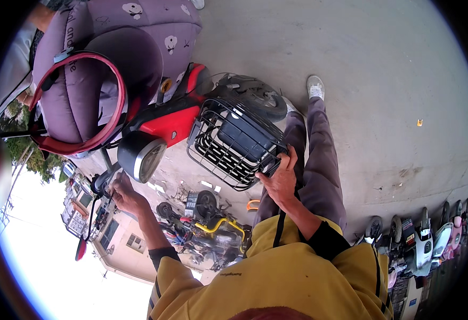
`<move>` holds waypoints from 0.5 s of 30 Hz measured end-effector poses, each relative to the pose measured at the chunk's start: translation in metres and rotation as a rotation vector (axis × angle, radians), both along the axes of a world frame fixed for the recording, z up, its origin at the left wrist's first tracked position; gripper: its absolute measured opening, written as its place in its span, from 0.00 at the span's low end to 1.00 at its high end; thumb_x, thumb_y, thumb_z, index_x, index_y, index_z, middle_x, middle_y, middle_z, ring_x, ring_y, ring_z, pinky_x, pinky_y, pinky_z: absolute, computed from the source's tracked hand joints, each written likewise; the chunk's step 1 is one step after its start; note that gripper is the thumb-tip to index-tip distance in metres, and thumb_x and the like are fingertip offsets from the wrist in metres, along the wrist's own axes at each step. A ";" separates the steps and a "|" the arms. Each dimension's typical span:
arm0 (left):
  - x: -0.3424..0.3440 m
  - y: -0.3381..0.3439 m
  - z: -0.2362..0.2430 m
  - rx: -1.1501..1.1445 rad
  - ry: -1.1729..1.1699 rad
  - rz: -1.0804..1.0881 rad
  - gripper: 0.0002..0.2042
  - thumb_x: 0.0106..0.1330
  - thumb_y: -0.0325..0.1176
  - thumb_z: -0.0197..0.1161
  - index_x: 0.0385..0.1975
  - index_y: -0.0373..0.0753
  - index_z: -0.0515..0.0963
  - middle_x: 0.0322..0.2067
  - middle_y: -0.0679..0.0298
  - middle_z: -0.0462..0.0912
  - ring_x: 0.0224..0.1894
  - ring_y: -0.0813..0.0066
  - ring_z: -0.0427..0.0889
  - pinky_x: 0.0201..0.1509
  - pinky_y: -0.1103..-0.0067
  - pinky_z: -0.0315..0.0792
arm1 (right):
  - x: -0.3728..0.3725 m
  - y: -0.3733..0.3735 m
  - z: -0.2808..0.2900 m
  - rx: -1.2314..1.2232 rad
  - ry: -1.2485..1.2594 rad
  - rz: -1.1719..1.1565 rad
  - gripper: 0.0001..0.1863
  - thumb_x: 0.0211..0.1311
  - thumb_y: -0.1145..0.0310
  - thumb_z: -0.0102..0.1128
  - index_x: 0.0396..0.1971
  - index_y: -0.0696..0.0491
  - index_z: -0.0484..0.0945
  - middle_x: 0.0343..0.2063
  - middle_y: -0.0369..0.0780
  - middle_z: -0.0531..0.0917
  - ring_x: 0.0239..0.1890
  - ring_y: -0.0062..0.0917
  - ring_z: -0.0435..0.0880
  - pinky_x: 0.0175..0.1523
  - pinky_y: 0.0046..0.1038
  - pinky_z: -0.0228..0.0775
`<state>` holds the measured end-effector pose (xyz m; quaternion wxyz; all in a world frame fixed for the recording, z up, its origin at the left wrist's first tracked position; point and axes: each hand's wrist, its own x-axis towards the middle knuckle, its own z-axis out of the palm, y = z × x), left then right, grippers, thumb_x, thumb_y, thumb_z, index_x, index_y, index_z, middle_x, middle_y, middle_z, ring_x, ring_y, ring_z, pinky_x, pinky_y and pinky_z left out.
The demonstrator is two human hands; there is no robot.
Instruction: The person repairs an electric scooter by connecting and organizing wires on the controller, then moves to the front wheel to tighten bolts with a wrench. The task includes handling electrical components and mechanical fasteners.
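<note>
A red electric scooter (172, 125) with a round black headlight (140, 156) stands in front of me. My left hand (128, 195) is at its handlebar (102, 182), fingers curled at the grip; part of the grip is hidden. On the scooter's front, a black wire basket (212, 146) holds a dark box-like thing. My right hand (280, 178) grips the basket's near corner, thumb and fingers bent over the wire rim. Over the handlebar lies a purple quilted wind cover (172, 18). Against it rests a purple, helmet-like shell with a red rim (121, 88).
A front wheel (255, 96) is behind the basket, close to my shoes (315, 87). Another person's arm (41, 17) shows at the upper left. Parked scooters (423, 248) line the right, and more vehicles with a yellow frame (218, 226) stand lower left. A red-backed mirror (80, 249) sticks out left.
</note>
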<state>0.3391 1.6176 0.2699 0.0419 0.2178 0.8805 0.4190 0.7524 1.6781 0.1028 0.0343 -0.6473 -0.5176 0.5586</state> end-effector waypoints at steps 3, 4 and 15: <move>0.021 0.006 -0.007 0.083 0.027 0.132 0.16 0.81 0.40 0.60 0.52 0.30 0.75 0.51 0.47 0.85 0.53 0.61 0.87 0.61 0.72 0.84 | -0.001 0.004 0.002 -0.042 0.023 0.013 0.48 0.40 0.63 0.88 0.59 0.53 0.63 0.73 0.53 0.58 0.54 0.56 0.82 0.55 0.47 0.80; 0.023 0.010 -0.010 0.115 0.022 0.128 0.16 0.81 0.40 0.60 0.53 0.31 0.74 0.51 0.48 0.86 0.52 0.63 0.87 0.60 0.72 0.84 | 0.001 0.001 -0.002 -0.037 0.035 0.017 0.48 0.41 0.63 0.88 0.59 0.53 0.62 0.73 0.53 0.57 0.59 0.58 0.79 0.57 0.48 0.79; 0.026 0.045 -0.018 0.336 -0.033 0.024 0.15 0.86 0.39 0.51 0.46 0.32 0.76 0.44 0.55 0.88 0.48 0.70 0.87 0.57 0.71 0.82 | 0.009 -0.003 -0.028 0.051 0.025 0.181 0.53 0.41 0.63 0.90 0.59 0.63 0.56 0.68 0.57 0.53 0.66 0.54 0.65 0.67 0.49 0.67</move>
